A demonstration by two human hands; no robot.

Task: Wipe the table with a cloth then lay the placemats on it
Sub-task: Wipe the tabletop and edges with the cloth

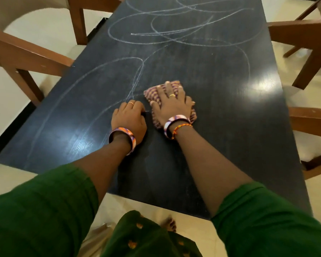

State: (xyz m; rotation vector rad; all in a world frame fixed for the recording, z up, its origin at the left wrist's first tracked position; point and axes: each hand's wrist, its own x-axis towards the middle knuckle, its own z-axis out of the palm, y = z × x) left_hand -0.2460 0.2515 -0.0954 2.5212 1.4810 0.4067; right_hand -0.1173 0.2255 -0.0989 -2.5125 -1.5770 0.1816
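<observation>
Home dining room; dark table (220, 112) ringed by wooden chairs (24, 56) (pale tiled floor (9, 101))

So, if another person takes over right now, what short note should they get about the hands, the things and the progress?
Right hand: flat on the striped cloth, fingers spread, pressing it onto the dark table.
Left hand: rests on the table beside the cloth, fingers curled under, holding nothing that shows.
Done: the near right part of the table looks free of marks.
Left: white scribbles cover the far half and the left side; wipe those. No placemats are in view; find them and lay them afterwards.
</observation>
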